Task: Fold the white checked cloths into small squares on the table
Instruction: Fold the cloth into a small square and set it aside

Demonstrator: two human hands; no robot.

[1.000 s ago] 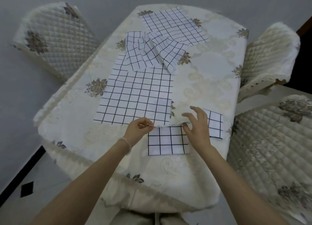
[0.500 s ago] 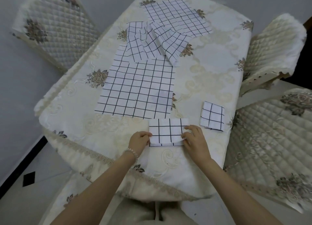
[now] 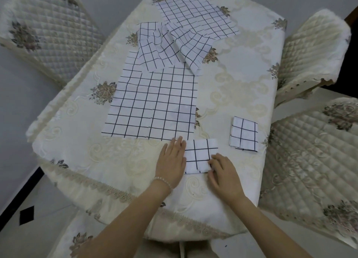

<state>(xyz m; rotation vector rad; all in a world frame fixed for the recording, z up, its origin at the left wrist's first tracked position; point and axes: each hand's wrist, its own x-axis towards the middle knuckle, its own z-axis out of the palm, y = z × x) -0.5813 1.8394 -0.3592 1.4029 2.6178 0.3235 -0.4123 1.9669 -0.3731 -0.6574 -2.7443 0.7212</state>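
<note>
- The right hand (image 3: 222,172) has its fingers curled onto the near right corner of the folded cloth (image 3: 200,155), seemingly pinching the loose layers there.
- The left hand (image 3: 172,157) lies flat with straight fingers, grasping nothing; its fingers run along the cloth's left edge and hold it to the table (image 3: 242,83).
- This cloth is a small square close to the table's near edge, right of its middle.
- A finished square (image 3: 244,134) lies just to the right, close to the table's right edge and apart from the one in hand.
- A large flat cloth (image 3: 155,104) is spread over the middle of the table; its near edge lies just past the left hand's fingertips.
- A crumpled cloth (image 3: 170,46) overlaps its far edge, and another flat cloth (image 3: 197,13) lies near the far edge.
- Step in hand, as I judge it: squaring off and flattening the last fold of the second cloth.
- The next move likely calls for pressing the crease, setting this square beside the finished one, then drawing the large flat cloth toward the near edge to fold it.
</note>
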